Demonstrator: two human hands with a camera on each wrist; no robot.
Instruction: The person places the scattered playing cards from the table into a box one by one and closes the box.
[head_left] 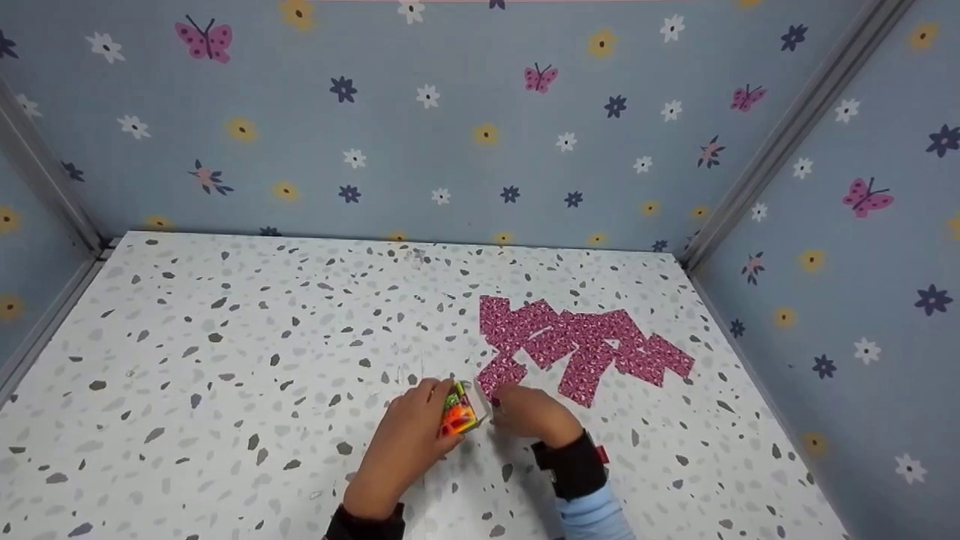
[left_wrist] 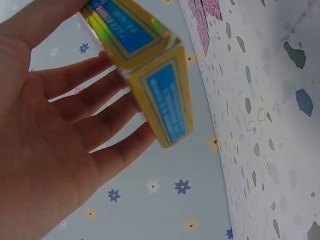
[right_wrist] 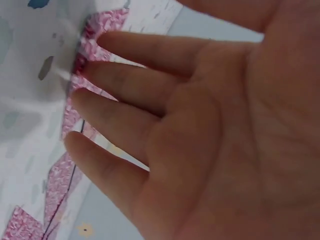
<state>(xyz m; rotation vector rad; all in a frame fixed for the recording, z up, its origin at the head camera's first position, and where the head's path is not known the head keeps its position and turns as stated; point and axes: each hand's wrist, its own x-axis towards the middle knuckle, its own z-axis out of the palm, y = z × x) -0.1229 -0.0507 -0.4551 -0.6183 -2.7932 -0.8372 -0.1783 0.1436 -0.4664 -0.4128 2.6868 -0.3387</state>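
My left hand (head_left: 409, 431) grips a small card box (head_left: 459, 411), its fingers along one side and its thumb at the near side. In the left wrist view the box (left_wrist: 165, 97) shows yellow walls with blue printed panels. Bright green and orange print shows from above, and a white flap stands out on its right. Close to that flap is my right hand (head_left: 531, 414), at the near end of a pink patterned card (head_left: 501, 373). In the right wrist view, the right hand's fingers (right_wrist: 125, 82) stretch out, with fingertips overlapping pink cards.
Several more pink patterned cards (head_left: 581, 337) lie overlapping on the speckled white table (head_left: 262, 337), right of centre. A blue flowered panel (head_left: 420, 135) rises behind the table. A similar panel (head_left: 862, 262) borders the right side.
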